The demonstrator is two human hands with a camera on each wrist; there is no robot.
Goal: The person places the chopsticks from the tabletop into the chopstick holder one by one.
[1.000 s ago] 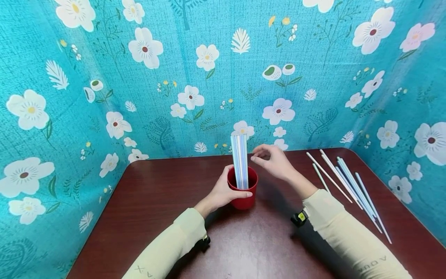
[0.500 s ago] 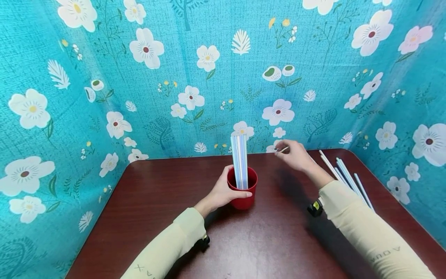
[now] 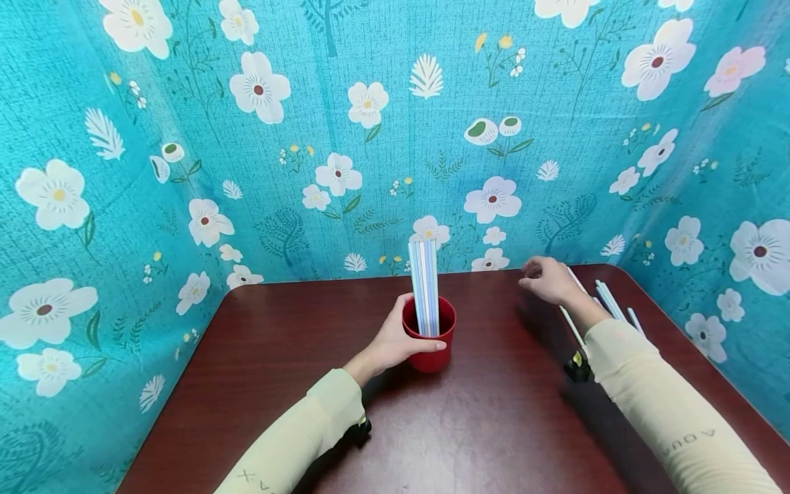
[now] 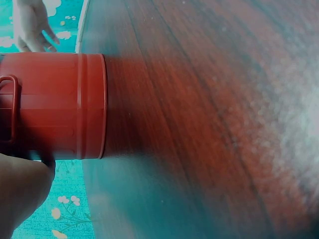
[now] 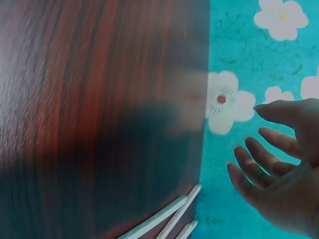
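A red cup stands upright on the table, and its side with a small loop handle fills the left of the left wrist view. My left hand grips it, the thumb across its front near the rim. A bundle of long, thin pastel sticks rises from inside the cup, leaning slightly left. My right hand is over the back right of the table, beside more loose sticks. In the right wrist view its fingers are relaxed and spread, holding nothing. My forearm hides part of the loose sticks.
The dark red-brown wooden table has rounded back corners. Teal flowered cloth hangs close behind its back edge and along both sides. Black wrist cameras hang under the sleeves.
My right hand has moved away from the cup to the right, toward the loose sticks. My left hand, the cup and the bundle in it have stayed in place.
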